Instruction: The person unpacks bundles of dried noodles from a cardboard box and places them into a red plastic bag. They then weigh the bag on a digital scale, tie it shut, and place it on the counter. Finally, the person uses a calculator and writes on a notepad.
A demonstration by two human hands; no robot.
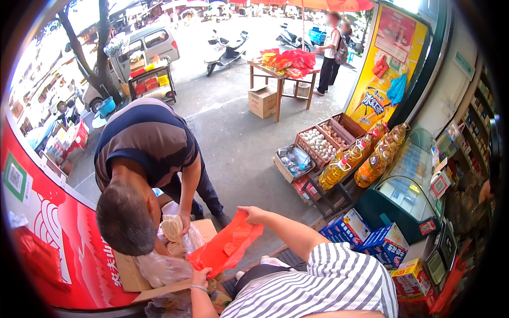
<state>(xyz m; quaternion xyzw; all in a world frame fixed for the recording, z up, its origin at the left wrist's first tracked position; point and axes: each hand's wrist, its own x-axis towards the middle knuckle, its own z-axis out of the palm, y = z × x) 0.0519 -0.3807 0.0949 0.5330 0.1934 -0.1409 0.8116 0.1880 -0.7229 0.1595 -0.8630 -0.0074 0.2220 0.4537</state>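
A thin red plastic bag (225, 250) is stretched between my two hands. My left hand (200, 277) pinches its lower left edge, and my right hand (252, 214) grips the upper right corner. Just left of the bag, another person (146, 146) in a striped dark shirt bends over an open cardboard box (130, 271). One hand of that person is at a bundle of pale, noodle-like strands (172, 228); the other is partly hidden inside the box. Clear plastic wrapping (159, 268) lies in the box beside the bundle.
To my right stand crates of eggs (318, 144), large bottles of yellow oil (334, 172), blue cartons (347, 227) and a glass display case (411, 185). A wooden table (281, 76) with red bags is farther out, near a parked scooter (227, 53). A red printed panel (79, 249) borders the left.
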